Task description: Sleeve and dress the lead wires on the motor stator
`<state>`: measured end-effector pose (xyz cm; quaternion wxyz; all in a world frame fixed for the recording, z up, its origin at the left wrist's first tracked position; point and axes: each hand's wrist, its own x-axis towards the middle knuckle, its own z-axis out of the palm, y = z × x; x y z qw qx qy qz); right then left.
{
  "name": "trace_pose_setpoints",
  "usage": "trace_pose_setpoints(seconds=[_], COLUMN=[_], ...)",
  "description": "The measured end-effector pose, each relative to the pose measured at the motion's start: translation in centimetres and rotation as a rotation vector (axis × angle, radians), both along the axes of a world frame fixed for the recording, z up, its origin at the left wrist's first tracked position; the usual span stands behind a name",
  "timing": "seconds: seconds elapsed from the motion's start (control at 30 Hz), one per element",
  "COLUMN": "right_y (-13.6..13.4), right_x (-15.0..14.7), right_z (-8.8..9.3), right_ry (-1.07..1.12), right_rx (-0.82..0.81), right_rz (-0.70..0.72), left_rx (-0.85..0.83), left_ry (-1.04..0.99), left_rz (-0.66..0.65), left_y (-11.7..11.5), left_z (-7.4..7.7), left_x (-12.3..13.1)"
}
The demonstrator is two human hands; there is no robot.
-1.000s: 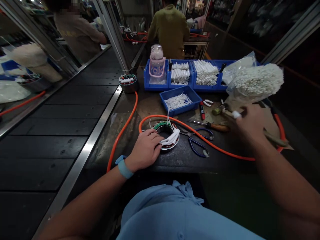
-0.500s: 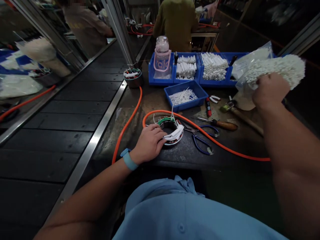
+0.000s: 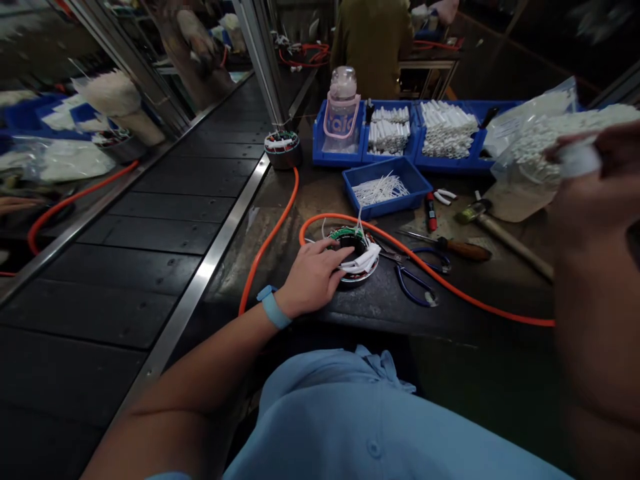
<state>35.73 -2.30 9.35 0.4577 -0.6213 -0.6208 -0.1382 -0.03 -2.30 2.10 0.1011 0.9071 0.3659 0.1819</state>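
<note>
A motor stator [image 3: 367,272], ring-shaped with a green part and white sleeving over its leads, lies on the bench. My left hand [image 3: 316,272] lies over its left rim, thumb at the near side and fingers toward the bore, gripping it. At the far right, my right hand [image 3: 583,180] is raised and blurred by motion. A small white piece [image 3: 580,158] shows at its fingers, its kind unclear. Just behind that hand is a clear plastic bag [image 3: 537,157] full of small white pieces.
Blue bins [image 3: 340,159] hold white tubes and a bottle [image 3: 343,110]. A blue tray [image 3: 385,208] contains white ties. An orange hose [image 3: 480,307] curves past scissors [image 3: 413,287], a screwdriver [image 3: 467,249] and a hammer [image 3: 520,248]. Another stator [image 3: 283,157] stands beside the conveyor [image 3: 120,260]. Other people work behind.
My right hand has come away from the bag's white pieces, toward me and to the right, with something white at its fingers. My left hand stays at the stator, index finger shifted over the bore.
</note>
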Motion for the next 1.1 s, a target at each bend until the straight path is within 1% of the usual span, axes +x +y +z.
trace_pose_setpoints(seconds=[0.03,0.07,0.1,0.13,0.17,0.2,0.23,0.3,0.33,0.4,0.47,0.6,0.77,0.87,0.93,1.03,1.1], right_y=[-2.4,-4.8,-7.2,-9.5,-11.4,-13.0,-14.2,-15.6,-16.0,-16.5,-16.8,-16.7,-14.8,-14.9,-15.6,-16.8,-17.3], right_x=[-2.7,-5.3,-7.7,-9.8,-11.4,-12.6,-13.5,-14.1,-14.1,-13.9,-13.7,-14.2,-15.6,-15.4,-14.9,-14.2,-14.2], right_z=[-0.2,-0.7,-1.6,-2.9,-4.3,-5.8,-7.2,-9.8,-10.8,-12.2,-12.9,-12.7,-11.3,-10.8,-11.0,-12.0,-12.6], right_ry=[0.034,-0.007,-0.103,-0.155,-0.147,-0.117,-0.076,0.009,0.042,0.086,0.104,0.113,0.038,0.006,0.0,-0.001,0.018], right_rx=[0.13,0.075,-0.111,-0.205,-0.277,-0.282,-0.25,-0.195,-0.189,-0.221,-0.252,-0.204,-0.116,-0.087,-0.114,-0.164,-0.167], right_rz=[0.072,0.224,0.449,0.676,0.767,0.824,0.857,0.863,0.858,0.84,0.831,0.827,0.849,0.859,0.854,0.828,0.805], left_rx=[-0.008,-0.022,-0.036,-0.046,-0.054,-0.061,-0.067,-0.075,-0.078,-0.074,-0.065,-0.052,-0.021,-0.035,-0.051,-0.066,-0.071], left_ry=[-0.003,-0.003,0.0,0.005,0.011,0.019,0.024,0.03,0.031,0.036,0.039,0.042,0.138,0.144,0.122,0.099,0.091], left_rz=[0.008,0.009,0.008,0.006,0.002,-0.005,-0.012,-0.021,-0.021,-0.005,0.014,0.023,0.034,0.027,0.025,0.028,0.032], left_y=[-0.1,-0.1,-0.1,-0.1,0.0,0.1,0.1,0.2,0.2,0.2,0.1,-0.1,-0.2,-0.2,-0.2,-0.2,-0.2], left_z=[0.1,0.1,0.2,0.2,0.3,0.3,0.4,0.5,0.5,0.5,0.4,0.5,1.0,1.1,1.1,1.0,1.0], left_x=[0.1,0.1,0.2,0.2,0.2,0.2,0.2,0.2,0.3,0.3,0.4,0.6,1.0,1.0,0.9,0.8,0.8])
